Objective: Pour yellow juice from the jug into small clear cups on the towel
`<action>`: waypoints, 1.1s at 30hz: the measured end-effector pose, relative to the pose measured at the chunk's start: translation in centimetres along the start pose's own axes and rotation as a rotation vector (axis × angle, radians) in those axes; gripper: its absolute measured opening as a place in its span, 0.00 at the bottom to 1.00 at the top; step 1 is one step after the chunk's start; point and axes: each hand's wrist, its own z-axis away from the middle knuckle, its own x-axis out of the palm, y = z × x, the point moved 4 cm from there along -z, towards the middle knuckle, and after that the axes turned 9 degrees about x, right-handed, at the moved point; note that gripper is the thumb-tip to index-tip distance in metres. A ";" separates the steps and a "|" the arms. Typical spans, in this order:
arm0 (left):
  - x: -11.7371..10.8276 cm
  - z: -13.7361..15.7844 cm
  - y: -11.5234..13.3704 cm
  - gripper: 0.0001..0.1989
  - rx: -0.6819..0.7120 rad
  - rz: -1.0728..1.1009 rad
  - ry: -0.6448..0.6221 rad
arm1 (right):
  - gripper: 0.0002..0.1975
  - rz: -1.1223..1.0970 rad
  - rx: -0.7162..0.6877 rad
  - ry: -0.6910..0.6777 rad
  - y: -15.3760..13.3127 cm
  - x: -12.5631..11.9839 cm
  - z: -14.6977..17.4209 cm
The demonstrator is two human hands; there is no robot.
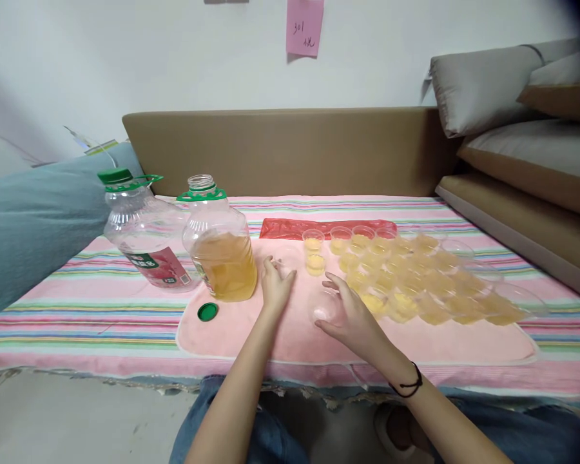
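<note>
My left hand (276, 287) curls its thumb and fingers around a faint, see-through plastic cup (286, 259) on the pink mat (290, 338). Between the thumb and fingers of my right hand (350, 316) is another clear plastic cup (323, 305), which looks empty. To the right of that hand stand several rows of cups (406, 277) with pale yellow liquid in them. Two more filled cups (314, 263) stand just beyond my hands. Left of my left hand is an uncapped jug (225, 261), partly full of amber liquid.
An empty-looking jug (149, 241) with a green cap stands farther left. A loose green cap (207, 312) lies on the mat. Red plastic (290, 228) lies behind the cups. A brown backrest (290, 151) closes off the back, and cushions (526, 142) are stacked at right.
</note>
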 end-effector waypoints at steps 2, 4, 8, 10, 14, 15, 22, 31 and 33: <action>0.1 0.1 0.0 0.33 -0.015 -0.017 -0.005 | 0.41 0.010 -0.017 -0.009 0.1 0.1 0.1; 0.2 0.2 0.0 0.34 -0.029 -0.033 -0.011 | 0.40 0.015 -0.029 -0.019 0.2 0.2 0.2; 0.1 0.4 0.5 0.37 -0.045 -0.043 -0.014 | 0.38 0.025 -0.038 -0.028 -0.1 -0.2 0.2; 0.0 0.4 0.9 0.39 -0.055 -0.035 -0.011 | 0.38 0.028 -0.048 -0.032 -0.4 -0.6 0.3; -0.3 1.3 2.0 0.40 -0.078 -0.002 0.005 | 0.37 0.030 -0.069 -0.018 -1.2 -1.8 0.4; -0.5 1.7 2.5 0.39 -0.085 0.007 0.012 | 0.36 0.027 -0.072 -0.008 -1.5 -2.2 0.5; -6.7 5.6 8.4 0.17 0.249 -0.001 0.189 | 0.22 -0.104 -0.170 0.161 -5.4 -4.7 0.5; -15.9 3.1 5.1 0.11 0.091 0.168 0.748 | 0.23 -0.483 -0.142 0.044 -10.7 5.0 -3.0; -16.5 2.2 3.0 0.14 -0.045 0.287 0.762 | 0.28 -0.535 -0.101 0.070 -10.5 8.0 -4.8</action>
